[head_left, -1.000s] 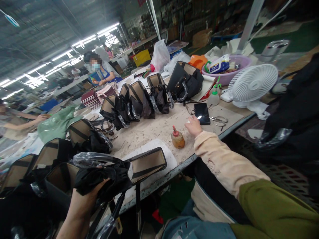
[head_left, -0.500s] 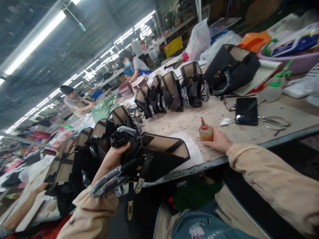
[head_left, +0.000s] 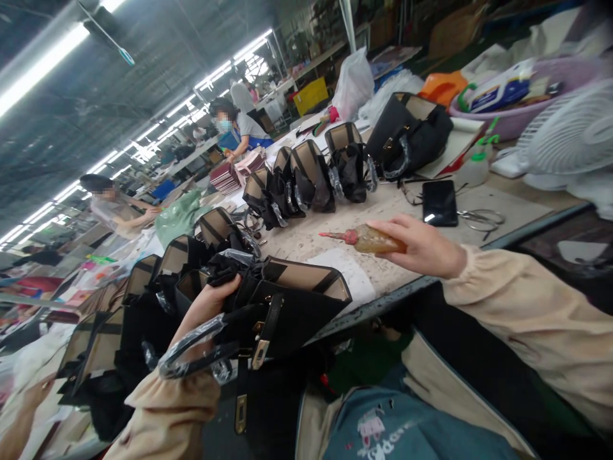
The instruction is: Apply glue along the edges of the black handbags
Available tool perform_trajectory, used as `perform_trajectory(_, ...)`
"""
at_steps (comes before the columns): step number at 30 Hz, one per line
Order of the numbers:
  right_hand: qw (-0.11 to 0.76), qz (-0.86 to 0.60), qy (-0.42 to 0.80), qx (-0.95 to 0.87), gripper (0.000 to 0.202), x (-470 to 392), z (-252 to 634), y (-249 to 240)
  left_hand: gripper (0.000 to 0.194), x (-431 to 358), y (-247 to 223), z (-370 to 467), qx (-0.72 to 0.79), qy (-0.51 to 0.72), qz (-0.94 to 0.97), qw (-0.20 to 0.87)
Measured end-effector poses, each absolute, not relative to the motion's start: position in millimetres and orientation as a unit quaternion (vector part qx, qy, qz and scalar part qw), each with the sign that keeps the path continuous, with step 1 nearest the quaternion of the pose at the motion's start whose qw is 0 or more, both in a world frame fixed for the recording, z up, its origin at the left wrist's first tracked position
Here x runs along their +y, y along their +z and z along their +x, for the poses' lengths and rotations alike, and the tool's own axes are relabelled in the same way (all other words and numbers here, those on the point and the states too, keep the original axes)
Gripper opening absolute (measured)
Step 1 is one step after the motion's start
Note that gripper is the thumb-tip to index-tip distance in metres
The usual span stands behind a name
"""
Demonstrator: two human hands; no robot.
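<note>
- Our left hand (head_left: pixel 204 310) grips the open mouth of the black handbag (head_left: pixel 282 306), fingers curled over the rim and the black lining bunched there; the bag rests at the near edge of the surface (head_left: pixel 335 239), partly on a white pad (head_left: pixel 349 275).
- Our right hand (head_left: pixel 421 246) is closed round the small glue bottle (head_left: pixel 371 239), held lying almost level above the surface, its red nozzle (head_left: pixel 335 235) pointing left toward the bag.
- Nozzle and bag are near but apart; the bag sits below and left of the tip.
- We judge the step goes best if the left hand keeps the mouth wide and steady, and we squeeze lightly so the tan lining stays clean.
- The wrapped handle (head_left: pixel 191 348) hangs across our left wrist; we should keep it out of the nozzle's way.
</note>
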State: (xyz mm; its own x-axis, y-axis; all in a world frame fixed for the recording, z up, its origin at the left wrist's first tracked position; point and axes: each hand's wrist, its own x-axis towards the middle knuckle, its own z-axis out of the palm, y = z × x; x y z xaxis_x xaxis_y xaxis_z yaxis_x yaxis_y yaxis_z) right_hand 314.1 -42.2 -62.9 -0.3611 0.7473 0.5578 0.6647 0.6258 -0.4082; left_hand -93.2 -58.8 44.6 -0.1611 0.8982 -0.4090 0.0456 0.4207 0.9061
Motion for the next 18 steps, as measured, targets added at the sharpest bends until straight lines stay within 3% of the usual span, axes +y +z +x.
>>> perform_trajectory(6,0.413,-0.326,-0.011,-0.85,0.048,-71.8,287.7,-15.6,0.034,-68.6,47.6,-80.3,0.657,0.39,0.333,0.553)
perform_trajectory(18,0.413,-0.286,-0.111,-0.858,0.038,-81.7,263.7,-14.4,0.027,-71.5,43.2,-78.0,0.601,0.392,0.387,0.579)
